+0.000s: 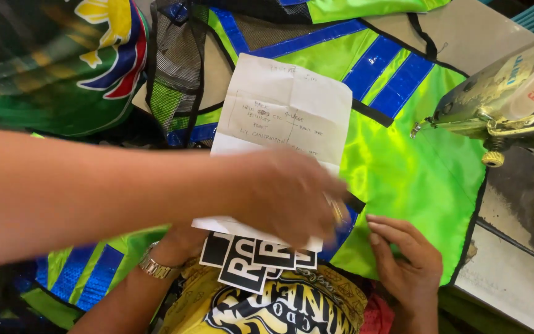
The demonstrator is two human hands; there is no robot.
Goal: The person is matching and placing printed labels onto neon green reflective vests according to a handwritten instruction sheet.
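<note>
Head view: the person's right hand (403, 260) is lying flat and released on a neon green vest (403, 167) at lower right, while the left hand (183, 240), at lower centre, is reaching under a white paper (285, 105); its grip cannot be told. A co-worker's blurred hand (292, 195) is pressing the paper above black-and-white stickers (248, 265)

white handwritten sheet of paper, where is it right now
In the head view the white sheet of paper lies at centre on the neon green vest, its lower edge hidden under a blurred hand, just above the black-and-white letter patches.
</note>
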